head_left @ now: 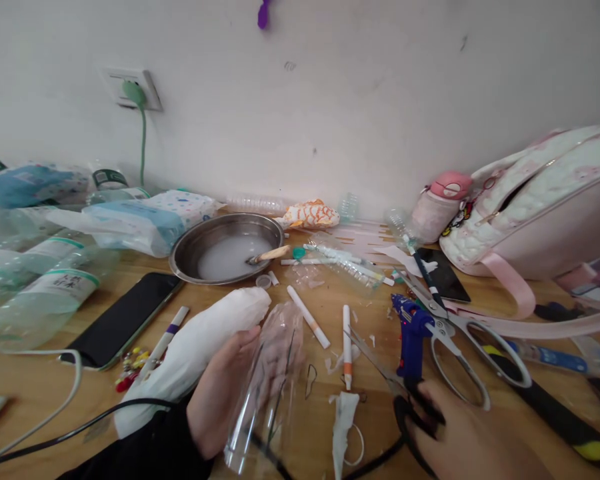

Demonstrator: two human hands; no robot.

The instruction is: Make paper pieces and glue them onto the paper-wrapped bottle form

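My left hand is wrapped round a clear cut plastic bottle piece at the near middle of the wooden table, next to a white paper-covered bottle. My right hand at the lower right grips the black handles of a pair of scissors, whose blades point left toward an orange-banded white marker. A blue glue gun stands just above that hand.
A steel bowl of cloudy liquid sits behind, with a phone and empty plastic bottles to the left. Larger white-handled scissors, several markers, a pink bag and a pink-capped bottle lie to the right. Cables cross the near edge.
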